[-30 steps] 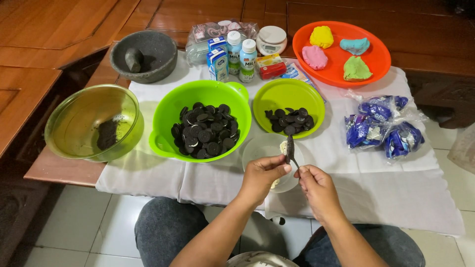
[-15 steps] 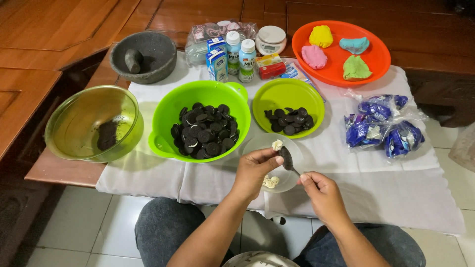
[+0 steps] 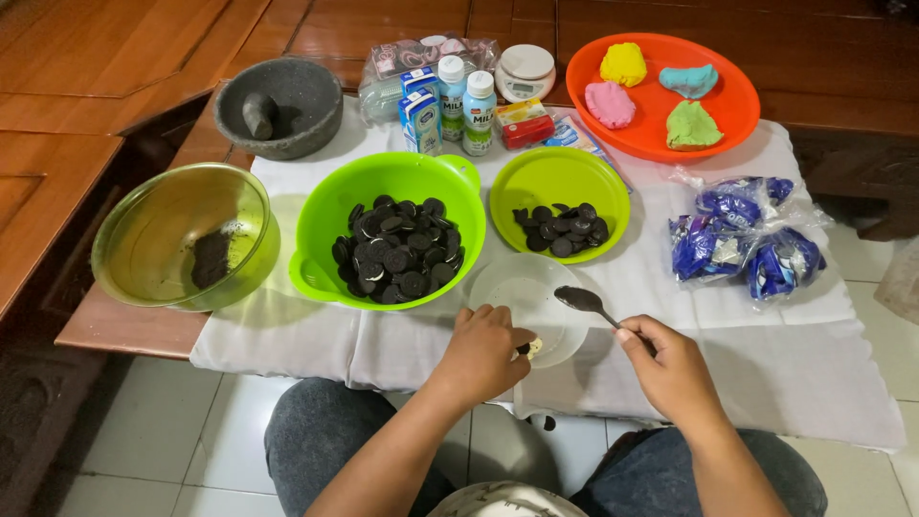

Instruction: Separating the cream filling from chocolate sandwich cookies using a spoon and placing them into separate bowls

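Far out to the left of your grips sits a clear yellow-green bowl [image 3: 182, 235] with a dark heap of crumbs in its bottom, and behind it a grey stone mortar [image 3: 280, 103] with its pestle lying inside. Nearer, just beyond your left hand [image 3: 488, 347], the big green bowl [image 3: 388, 187] is filled with dark round biscuits [image 3: 397, 258]. Your left hand is curled over the near rim of a small clear dish [image 3: 531, 292], fingers closed; at their tips a dark biscuit piece [image 3: 524, 348] and a bit of white cream show, but how the grip has them you cannot tell from here. Beyond the dish a smaller green bowl [image 3: 560, 177] holds a few more dark biscuit halves, with small milk bottles and cartons [image 3: 450, 101] behind it. Your right hand [image 3: 670, 369] is closed on the handle of a metal spoon [image 3: 586, 301], whose bowl hovers over the dish's right edge. Farther right on the cloth-covered worktop [image 3: 814, 383] lie blue biscuit packets [image 3: 742, 239], and behind them an orange plate [image 3: 651, 124] carrying four coloured lumps of dough.
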